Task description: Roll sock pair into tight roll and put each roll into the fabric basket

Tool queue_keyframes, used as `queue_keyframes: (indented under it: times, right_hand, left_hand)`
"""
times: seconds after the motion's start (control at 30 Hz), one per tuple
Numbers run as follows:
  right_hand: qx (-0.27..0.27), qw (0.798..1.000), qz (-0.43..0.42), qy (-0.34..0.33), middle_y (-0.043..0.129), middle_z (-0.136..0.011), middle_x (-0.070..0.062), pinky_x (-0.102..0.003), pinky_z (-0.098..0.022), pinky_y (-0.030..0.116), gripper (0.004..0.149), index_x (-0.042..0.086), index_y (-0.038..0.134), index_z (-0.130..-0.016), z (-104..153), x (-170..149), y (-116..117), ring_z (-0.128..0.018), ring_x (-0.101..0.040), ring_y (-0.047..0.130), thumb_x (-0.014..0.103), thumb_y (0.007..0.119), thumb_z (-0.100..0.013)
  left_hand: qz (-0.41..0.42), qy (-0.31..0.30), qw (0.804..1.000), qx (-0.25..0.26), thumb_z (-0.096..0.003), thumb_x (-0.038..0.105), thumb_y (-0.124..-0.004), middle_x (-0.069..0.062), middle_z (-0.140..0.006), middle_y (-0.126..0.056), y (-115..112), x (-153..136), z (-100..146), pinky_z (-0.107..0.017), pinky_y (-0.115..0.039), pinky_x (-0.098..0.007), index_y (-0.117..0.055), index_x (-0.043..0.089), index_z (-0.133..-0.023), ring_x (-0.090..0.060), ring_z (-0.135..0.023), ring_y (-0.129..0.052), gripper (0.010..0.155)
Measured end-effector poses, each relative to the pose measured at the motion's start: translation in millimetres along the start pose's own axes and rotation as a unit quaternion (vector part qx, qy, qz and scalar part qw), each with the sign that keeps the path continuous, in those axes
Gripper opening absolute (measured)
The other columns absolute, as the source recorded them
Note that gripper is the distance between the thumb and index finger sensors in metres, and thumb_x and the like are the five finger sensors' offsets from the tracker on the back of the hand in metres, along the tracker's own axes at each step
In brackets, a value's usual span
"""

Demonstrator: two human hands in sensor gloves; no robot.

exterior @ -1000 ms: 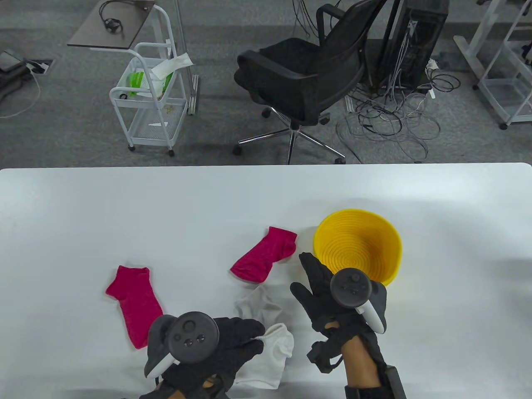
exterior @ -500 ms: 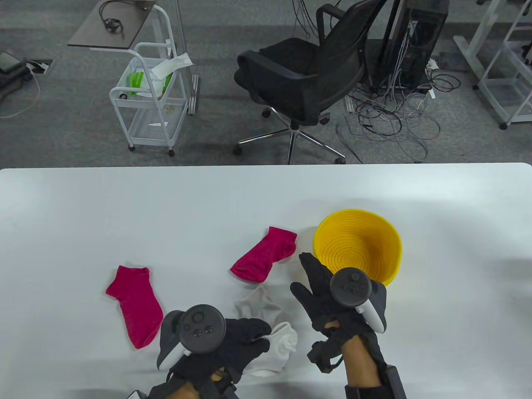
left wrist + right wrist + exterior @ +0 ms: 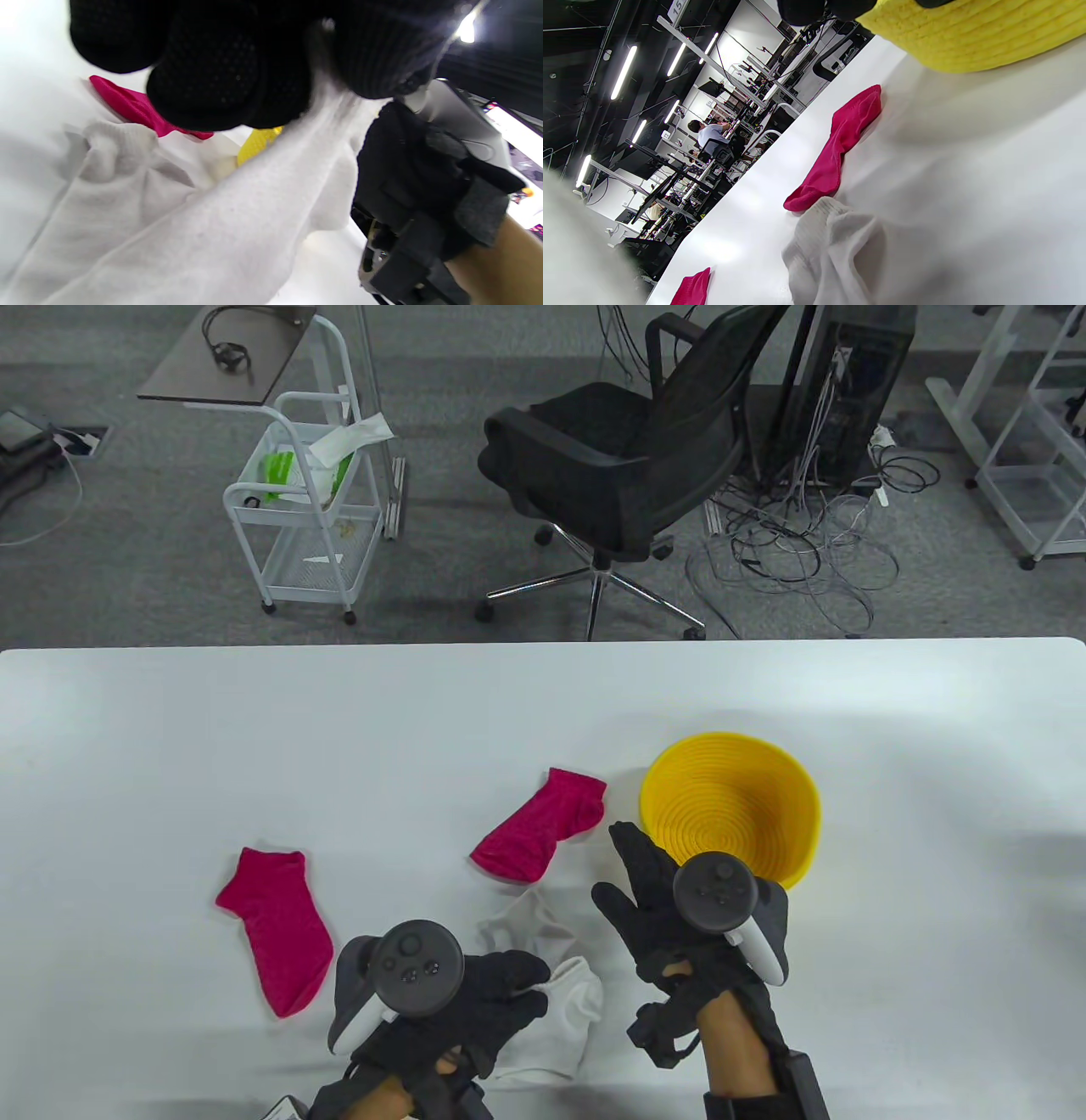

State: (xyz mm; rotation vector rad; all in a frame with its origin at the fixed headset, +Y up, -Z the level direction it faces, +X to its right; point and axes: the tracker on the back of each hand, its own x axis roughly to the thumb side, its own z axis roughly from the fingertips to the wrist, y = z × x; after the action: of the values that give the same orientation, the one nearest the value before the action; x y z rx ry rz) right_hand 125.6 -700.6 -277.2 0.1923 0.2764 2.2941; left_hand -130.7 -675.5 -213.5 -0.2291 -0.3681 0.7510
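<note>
On table [image 3: 170, 746]: two pink socks [image 3: 276, 929], two white socks [image 3: 556, 1022], left hand [image 3: 475, 1010] pinching one, right hand [image 3: 657, 899] spread.

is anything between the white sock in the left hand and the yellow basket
Yes: the right hand hovers open between the white sock, which the left hand pinches, and the yellow basket. Nothing else blocks it.

Pink socks: two, one [image 3: 276, 929] lower left, one [image 3: 540, 824] centre. White socks: two, one [image 3: 526, 925] flat, one [image 3: 556, 1018] at the bottom edge. Yellow basket [image 3: 768, 848]: one. Gloved hands: two, left [image 3: 471, 1014], right [image 3: 670, 912].
</note>
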Motion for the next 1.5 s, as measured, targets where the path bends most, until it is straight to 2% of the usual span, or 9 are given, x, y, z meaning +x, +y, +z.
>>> queue_keyframes:
  times: [0.3, 0.5, 0.7, 1.0, 1.07, 1.27, 1.4, 1.5]
  right_hand:
    - [0.001, 1.0, 0.001, 0.001, 0.035, -0.119, -0.006, -0.069, -0.071, 0.044, 0.086, 0.032, 0.025, -0.108, 0.1, 0.0, 0.1, -0.112, -0.038, 0.038, 0.072, 0.051, -0.037]
    - [0.002, 1.0, 0.001, 0.001, 0.035, -0.119, -0.006, -0.069, -0.071, 0.044, 0.086, 0.031, 0.025, -0.108, 0.1, -0.1, 0.3, -0.112, -0.038, 0.038, 0.072, 0.051, -0.037]
    - [0.005, 1.0, 0.002, 0.002, 0.035, -0.119, -0.006, -0.069, -0.071, 0.044, 0.086, 0.031, 0.025, -0.108, 0.0, -0.1, 0.6, -0.111, -0.038, 0.038, 0.072, 0.051, -0.037]
    - [0.012, 1.0, 0.005, 0.005, 0.035, -0.119, -0.006, -0.069, -0.071, 0.044, 0.086, 0.031, 0.025, -0.108, -0.5, 0.7, 2.3, -0.111, -0.038, 0.038, 0.072, 0.051, -0.038]
    - [0.014, 1.0, 0.006, 0.006, 0.035, -0.119, -0.006, -0.069, -0.071, 0.044, 0.086, 0.031, 0.025, -0.108, -0.7, 0.8, 2.7, -0.111, -0.038, 0.038, 0.072, 0.051, -0.037]
    - [0.024, 1.0, 0.014, 0.013, 0.035, -0.119, -0.007, -0.069, -0.071, 0.044, 0.086, 0.031, 0.025, -0.108, -2.4, 0.8, 6.2, -0.111, -0.038, 0.038, 0.072, 0.051, -0.038]
    - [0.03, 0.999, 0.022, 0.015, 0.036, -0.119, -0.007, -0.069, -0.071, 0.044, 0.086, 0.031, 0.025, -0.108, -3.2, 2.0, 8.9, -0.111, -0.038, 0.038, 0.072, 0.051, -0.038]
    - [0.034, 0.999, 0.025, 0.016, 0.036, -0.119, -0.007, -0.069, -0.071, 0.044, 0.085, 0.031, 0.026, -0.108, -2.6, 2.4, 10.8, -0.111, -0.038, 0.038, 0.072, 0.051, -0.038]
  left_hand:
    - [0.008, 0.075, 0.997, 0.009, -0.0366, 0.045, -0.082, 0.0, -0.068, -0.101, -0.7, -29.1, -19.6, -0.044, -0.08, -0.045, -0.082, 0.032, -0.079, -0.02, -0.045, -0.104, 0.044]
    - [0.038, 0.117, 0.992, -0.003, -0.0369, 0.044, -0.082, 0.0, -0.071, -0.099, 0.7, -43.7, -39.2, -0.046, -0.079, -0.046, -0.082, 0.033, -0.079, -0.021, -0.049, -0.103, 0.044]
    - [0.011, 0.168, 0.986, -0.014, -0.0368, 0.045, -0.082, -0.001, -0.079, -0.094, -9.7, -59.3, -57.4, -0.05, -0.076, -0.046, -0.082, 0.036, -0.079, -0.023, -0.058, -0.099, 0.044]
    - [-0.106, 0.227, 0.968, -0.01, -0.0357, 0.044, -0.084, 0.0, -0.075, -0.093, -21.9, -72.3, -81.3, -0.052, -0.074, -0.046, -0.082, 0.034, -0.079, -0.022, -0.056, -0.096, 0.044]
    - [-0.13, 0.232, 0.964, 0.003, -0.0352, 0.044, -0.085, 0.0, -0.074, -0.094, -24.5, -71.7, -83.4, -0.052, -0.074, -0.046, -0.083, 0.034, -0.078, -0.022, -0.055, -0.096, 0.044]
    - [-0.283, 0.231, 0.93, 0.032, -0.0328, 0.051, -0.084, -0.003, -0.074, -0.094, -37.5, -67.3, -90.1, -0.053, -0.074, -0.046, -0.083, 0.034, -0.078, -0.022, -0.056, -0.096, 0.048]
    - [-0.349, 0.267, 0.898, 0.029, -0.0305, 0.062, -0.08, 0.0, -0.08, -0.092, -41.5, -68.4, -90.6, -0.055, -0.072, -0.046, -0.08, 0.035, -0.082, -0.022, -0.062, -0.094, 0.058]
    - [-0.338, 0.268, 0.901, 0.046, -0.031, 0.064, -0.076, -0.003, -0.089, -0.085, -33.5, -67.6, -86.3, -0.056, -0.071, -0.046, -0.074, 0.037, -0.089, -0.024, -0.068, -0.092, 0.064]
